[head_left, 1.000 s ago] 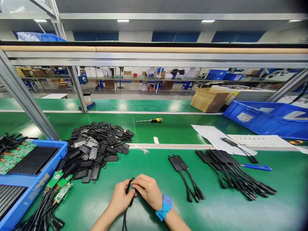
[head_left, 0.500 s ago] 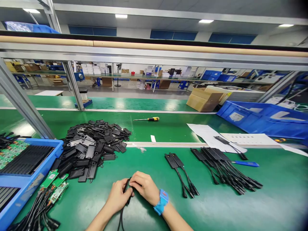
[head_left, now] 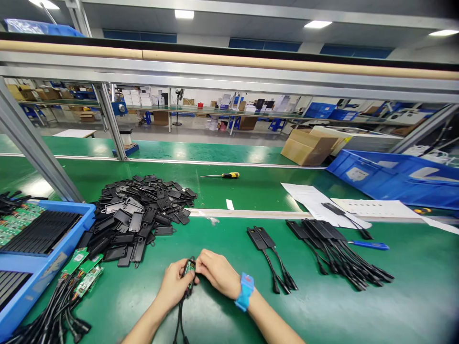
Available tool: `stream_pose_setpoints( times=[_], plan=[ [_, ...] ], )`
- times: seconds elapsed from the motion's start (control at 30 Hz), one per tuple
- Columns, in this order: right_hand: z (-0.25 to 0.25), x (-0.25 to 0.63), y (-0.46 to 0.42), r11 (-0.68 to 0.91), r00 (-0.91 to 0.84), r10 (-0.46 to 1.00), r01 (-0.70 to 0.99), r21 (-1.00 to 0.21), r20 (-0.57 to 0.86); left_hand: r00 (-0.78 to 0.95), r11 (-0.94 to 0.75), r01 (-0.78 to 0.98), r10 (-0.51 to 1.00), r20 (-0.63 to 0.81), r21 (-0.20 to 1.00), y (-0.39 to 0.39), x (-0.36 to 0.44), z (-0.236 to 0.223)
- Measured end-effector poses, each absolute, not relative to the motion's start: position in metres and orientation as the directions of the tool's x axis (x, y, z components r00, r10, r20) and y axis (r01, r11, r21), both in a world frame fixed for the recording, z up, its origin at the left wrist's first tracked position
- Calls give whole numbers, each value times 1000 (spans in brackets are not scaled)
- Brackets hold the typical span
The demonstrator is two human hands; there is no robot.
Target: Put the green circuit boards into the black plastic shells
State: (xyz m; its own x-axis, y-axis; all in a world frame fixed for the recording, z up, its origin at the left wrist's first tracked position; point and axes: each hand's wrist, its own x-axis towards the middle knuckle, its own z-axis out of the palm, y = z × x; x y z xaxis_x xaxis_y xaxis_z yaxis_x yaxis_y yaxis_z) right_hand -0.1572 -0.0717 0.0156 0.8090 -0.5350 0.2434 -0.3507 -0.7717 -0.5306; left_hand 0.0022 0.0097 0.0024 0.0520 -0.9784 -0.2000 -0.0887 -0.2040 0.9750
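Note:
My left hand [head_left: 174, 284] grips a small green circuit board in a black plastic case [head_left: 189, 267], its thumb across the face. Two black cables [head_left: 180, 315] hang from the lower end toward the front edge of the view. My right hand [head_left: 218, 273], with a blue band at the wrist, has its fingers curled together at the upper right edge of the case. Whatever sits between those fingertips is hidden. Beyond my left hand spreads a heap of black case halves [head_left: 143, 215]. Wired circuit boards [head_left: 84, 272] lie at the left.
A blue tray [head_left: 59, 267] with boards and black parts stands left. On the right lie two closed cabled units [head_left: 261, 237], a larger row of them [head_left: 319, 231], a blue-handled tool [head_left: 371, 245] and paper sheets [head_left: 304, 198]. A screwdriver [head_left: 229, 175] lies farther back.
The case in my left hand has turned, so more of the green board's face shows. My right fingers have moved from over the board to its right edge. The view has shifted slightly.

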Motion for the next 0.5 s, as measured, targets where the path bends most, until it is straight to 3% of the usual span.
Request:
stream_pose_setpoints(
  times=[0.1, 0.3, 0.4, 0.5],
  plan=[
    [21, -164, -107, -663, 731, -662, -468, -584, 165, 124, -263, 62, -955, -269, 963, 8, 6, 3],
    [6, -168, -192, -414, 423, -901, -779, -471, 93, 142, -235, 289, -948, -285, 928, 8, 10, 5],
    [7, -153, -208, -353, 364, -929, -826, -440, 63, 137, -193, 395, -955, -265, 898, 8, 13, 1],
    [13, -119, -210, -416, 431, -898, -769, -485, 87, 159, -156, 448, -955, -250, 880, 8, 15, -1]
  ],
)
